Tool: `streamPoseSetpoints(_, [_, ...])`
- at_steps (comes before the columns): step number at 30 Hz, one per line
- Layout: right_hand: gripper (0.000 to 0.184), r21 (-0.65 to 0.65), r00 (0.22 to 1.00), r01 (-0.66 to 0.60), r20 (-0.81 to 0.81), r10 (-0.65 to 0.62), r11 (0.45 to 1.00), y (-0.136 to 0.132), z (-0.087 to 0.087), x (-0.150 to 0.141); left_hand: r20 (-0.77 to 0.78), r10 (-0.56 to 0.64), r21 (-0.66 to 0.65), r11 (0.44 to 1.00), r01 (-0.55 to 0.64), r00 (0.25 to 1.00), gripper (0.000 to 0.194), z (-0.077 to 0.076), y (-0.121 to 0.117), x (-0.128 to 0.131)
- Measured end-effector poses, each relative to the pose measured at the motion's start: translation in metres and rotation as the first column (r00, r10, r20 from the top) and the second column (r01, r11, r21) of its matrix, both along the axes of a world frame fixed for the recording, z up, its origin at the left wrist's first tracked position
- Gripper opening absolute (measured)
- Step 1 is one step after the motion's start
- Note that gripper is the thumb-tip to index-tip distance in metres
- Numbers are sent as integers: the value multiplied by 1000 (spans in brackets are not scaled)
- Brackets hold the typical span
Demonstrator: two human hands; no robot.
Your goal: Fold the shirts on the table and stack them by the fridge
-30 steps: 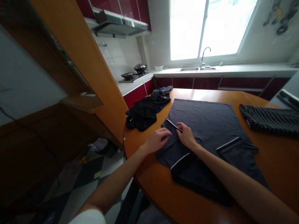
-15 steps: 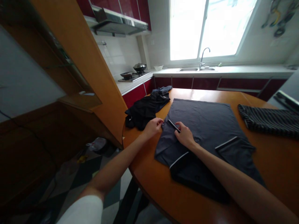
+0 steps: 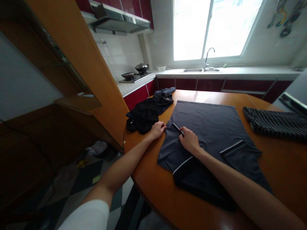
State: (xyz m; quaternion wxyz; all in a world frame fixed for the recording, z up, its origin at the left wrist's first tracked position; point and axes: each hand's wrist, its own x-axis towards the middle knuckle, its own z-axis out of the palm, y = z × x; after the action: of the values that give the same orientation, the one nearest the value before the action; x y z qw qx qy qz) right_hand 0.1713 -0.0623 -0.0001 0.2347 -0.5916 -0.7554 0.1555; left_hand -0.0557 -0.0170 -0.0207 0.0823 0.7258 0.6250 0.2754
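A dark grey short-sleeved shirt (image 3: pixel 206 118) lies spread on the wooden table, its hem toward the window and its black, white-edged collar part toward me. My left hand (image 3: pixel 158 129) is closed at the shirt's left edge, fingertips pinching the fabric. Over the left part of the shirt, my right hand (image 3: pixel 189 139) is closed on a sleeve's black cuff with white trim (image 3: pixel 177 128). The other sleeve, folded inward, rests at the right with its white-trimmed cuff (image 3: pixel 231 148). My right forearm covers part of the collar area.
Black clothes (image 3: pixel 148 111) are heaped at the table's left edge, near my left hand. A striped dark garment (image 3: pixel 275 123) lies folded at the right. Behind the table (image 3: pixel 153 188) run a counter with a sink (image 3: pixel 193 70) and a stove (image 3: pixel 136 77). A wooden cabinet stands at the left.
My left hand has moved slightly and settled lower against the shirt's edge. The right hand keeps its hold on the cuff. The view has shifted a little.
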Motion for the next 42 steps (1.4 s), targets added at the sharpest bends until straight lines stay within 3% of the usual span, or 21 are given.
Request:
streamPoseSetpoints(6, [25,4,998,-22,55,22,1000,1,-1,4,26,7,98,995,-10,1000,16,13,-19,15])
streamPoseSetpoints(9, [22,57,994,-50,97,44,997,-1,-3,5,-17,-223,115,968,223,975,33,13,-36,28])
streamPoseSetpoints(12, [21,90,989,-57,139,44,994,-3,-5,5,-142,-394,-55,919,390,908,46,6,-46,32])
streamPoseSetpoints(15, [22,88,988,-61,147,47,994,-3,-5,5,-209,-376,-216,918,333,903,57,1,-44,25])
streamPoseSetpoints(18, [24,76,987,-66,150,54,995,-3,-2,6,-215,-287,-265,937,227,933,58,2,-37,13])
streamPoseSetpoints(21, [23,85,987,-61,156,47,994,-4,1,7,-220,-182,-208,969,136,958,54,4,-32,6])
streamPoseSetpoints(23, [23,97,987,-64,151,49,993,-4,1,8,-208,-164,-121,983,141,964,54,6,-31,7])
streamPoseSetpoints(28, [25,66,993,-76,100,69,995,1,5,7,-99,-348,78,931,356,932,44,18,-40,27])
streamPoseSetpoints(31, [25,16,997,-73,-32,74,997,10,29,14,-60,-456,78,885,460,888,36,30,-54,39])
streamPoseSetpoints(34, [26,32,955,-105,-275,110,994,23,71,43,-70,-525,12,850,527,848,34,39,-75,40])
streamPoseSetpoints(38, [23,72,877,-59,-473,86,996,31,121,122,-132,-608,-109,794,598,783,41,38,-106,24])
streamPoseSetpoints(40, [22,19,844,16,-537,-4,1000,29,130,166,-180,-610,-102,792,602,772,42,31,-119,13])
streamPoseSetpoints(42, [21,-59,806,97,-581,-113,994,26,127,203,-203,-585,-32,805,592,785,40,22,-129,2])
